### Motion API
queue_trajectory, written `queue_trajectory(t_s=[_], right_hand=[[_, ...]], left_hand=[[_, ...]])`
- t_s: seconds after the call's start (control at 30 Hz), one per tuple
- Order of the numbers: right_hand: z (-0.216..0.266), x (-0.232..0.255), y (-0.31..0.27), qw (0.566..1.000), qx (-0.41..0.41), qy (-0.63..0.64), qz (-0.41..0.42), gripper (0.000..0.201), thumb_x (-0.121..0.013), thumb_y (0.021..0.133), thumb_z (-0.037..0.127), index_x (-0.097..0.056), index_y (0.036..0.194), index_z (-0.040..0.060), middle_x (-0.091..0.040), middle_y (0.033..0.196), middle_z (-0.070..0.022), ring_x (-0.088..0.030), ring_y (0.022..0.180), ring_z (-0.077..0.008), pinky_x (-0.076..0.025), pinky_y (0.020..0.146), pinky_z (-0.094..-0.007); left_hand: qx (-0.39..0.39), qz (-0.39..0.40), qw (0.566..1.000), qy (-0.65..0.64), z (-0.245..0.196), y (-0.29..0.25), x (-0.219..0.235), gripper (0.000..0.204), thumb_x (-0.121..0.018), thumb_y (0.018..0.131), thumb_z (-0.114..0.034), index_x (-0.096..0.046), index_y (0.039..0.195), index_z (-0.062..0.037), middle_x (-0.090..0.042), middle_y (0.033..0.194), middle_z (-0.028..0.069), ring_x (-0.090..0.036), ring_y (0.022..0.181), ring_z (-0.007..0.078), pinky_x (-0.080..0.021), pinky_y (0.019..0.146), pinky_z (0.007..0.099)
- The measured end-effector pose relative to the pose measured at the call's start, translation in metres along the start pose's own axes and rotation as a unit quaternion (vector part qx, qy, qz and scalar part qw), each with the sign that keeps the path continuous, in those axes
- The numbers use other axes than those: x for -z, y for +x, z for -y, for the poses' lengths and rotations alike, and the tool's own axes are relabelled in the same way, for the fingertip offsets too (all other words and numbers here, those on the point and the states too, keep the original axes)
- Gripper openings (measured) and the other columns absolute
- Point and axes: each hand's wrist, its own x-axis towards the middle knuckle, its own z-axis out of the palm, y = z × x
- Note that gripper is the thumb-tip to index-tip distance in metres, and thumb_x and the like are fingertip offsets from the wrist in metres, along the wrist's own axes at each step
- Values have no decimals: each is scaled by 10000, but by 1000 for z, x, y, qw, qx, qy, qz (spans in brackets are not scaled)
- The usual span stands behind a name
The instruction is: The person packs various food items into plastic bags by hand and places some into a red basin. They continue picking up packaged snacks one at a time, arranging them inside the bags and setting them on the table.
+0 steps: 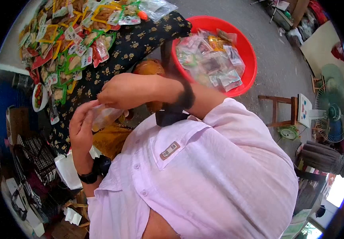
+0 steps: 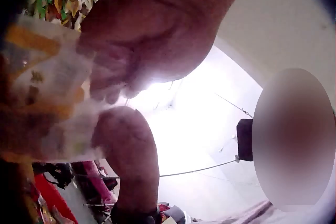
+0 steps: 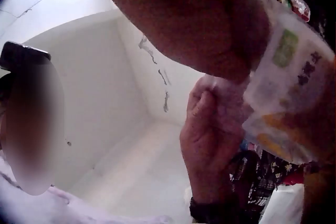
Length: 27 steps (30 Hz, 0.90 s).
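Both hands meet at a clear printed packet (image 1: 105, 116) over the dark floral cloth's edge. My left hand (image 1: 82, 129) pinches its top edge between thumb and long, slightly bent fingers. From the other side my right hand (image 1: 128, 91) comes in with its fingers curled at the same edge, touching the left fingertips. In the left wrist view the packet (image 2: 47, 92), with orange and white patches, hangs beside my left hand (image 2: 152, 29). The right wrist view shows green and dark print on the packet (image 3: 289, 61), near my right hand (image 3: 194, 19). Its contents are unclear.
A heap of colourful packets (image 1: 72, 44) lies on the floral cloth (image 1: 140, 40). Beside it stands a red basin (image 1: 249, 51) of clear packets. A small white bowl (image 1: 40, 104) is at the left; a stool (image 1: 283, 109) and a fan (image 1: 333, 112) are at the right.
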Motion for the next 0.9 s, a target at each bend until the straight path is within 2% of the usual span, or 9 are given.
queue_trajectory(t_s=[0.17, 0.27, 0.33, 0.4, 0.47, 0.57, 0.67, 0.87, 0.9], right_hand=[[-14, 14, -30, 999, -27, 38, -14, 128, -491, 739, 142, -517, 768, 20, -517, 691, -134, -517, 663, -299, -408, 582, -368], [-26, 43, -69, 990, -102, 73, -62, 122, -504, 742, 132, -507, 777, 15, -506, 682, -128, -506, 643, -297, -406, 572, -350], [-46, 55, -104, 981, -115, 31, -151, 120, -505, 762, 128, -500, 777, 10, -499, 659, -101, -515, 621, -234, -401, 563, -319], [-54, 67, -140, 948, -196, 111, -226, 101, -497, 777, 117, -496, 776, 16, -474, 634, -69, -497, 613, -154, -392, 562, -291], [-66, 75, -171, 921, -301, 101, -228, 111, -512, 773, 117, -483, 738, 16, -442, 613, -32, -455, 614, -97, -385, 558, -276], [-91, 61, -206, 918, -329, -29, -221, 138, -527, 753, 115, -459, 695, 11, -425, 601, -13, -432, 597, -99, -376, 537, -270], [-145, 25, -255, 879, -425, -13, -217, 143, -522, 705, 145, -515, 769, 18, -526, 657, -124, -504, 595, -214, -410, 572, -305], [-212, -17, -358, 723, -624, 105, -278, 199, -517, 692, 199, -533, 770, 17, -553, 705, -168, -534, 655, -278, -414, 609, -344], [-221, -20, -375, 724, -631, 59, -273, 201, -503, 698, 203, -536, 771, 19, -555, 714, -175, -538, 670, -289, -414, 614, -354]], left_hand=[[-20, 3, 998, -53, 9, 14, -11, 264, -413, 833, -97, -443, 1064, 25, -508, 1039, 109, -475, 963, 167, -333, 855, 267], [11, -10, 996, -83, 33, 22, -8, 295, -427, 827, -109, -417, 1092, 18, -501, 1055, 113, -465, 989, 177, -328, 874, 286], [59, -2, 995, -75, 60, 25, -1, 292, -444, 821, -115, -428, 1083, 13, -493, 1064, 107, -453, 1002, 176, -334, 870, 283], [116, -2, 991, -72, 93, 24, 5, 292, -452, 818, -121, -434, 1077, 13, -494, 1061, 101, -451, 1004, 171, -335, 865, 277], [175, -6, 984, -37, 124, 20, 8, 299, -475, 810, -153, -452, 1056, 14, -505, 1031, 86, -459, 976, 156, -341, 850, 265], [236, -2, 972, -9, 181, 9, 14, 306, -490, 801, -166, -457, 1046, 14, -513, 994, 68, -465, 935, 146, -348, 825, 257], [272, 23, 961, 50, 208, -4, 18, 316, -499, 791, -172, -456, 1048, 7, -512, 964, 52, -465, 898, 141, -352, 799, 252], [302, -39, 952, -37, 218, -17, 18, 329, -495, 779, -173, -450, 1058, -4, -513, 933, 35, -464, 855, 134, -359, 759, 241], [312, -43, 948, -33, 212, -16, 17, 330, -495, 778, -173, -450, 1058, -3, -513, 930, 33, -464, 848, 132, -360, 751, 238]])
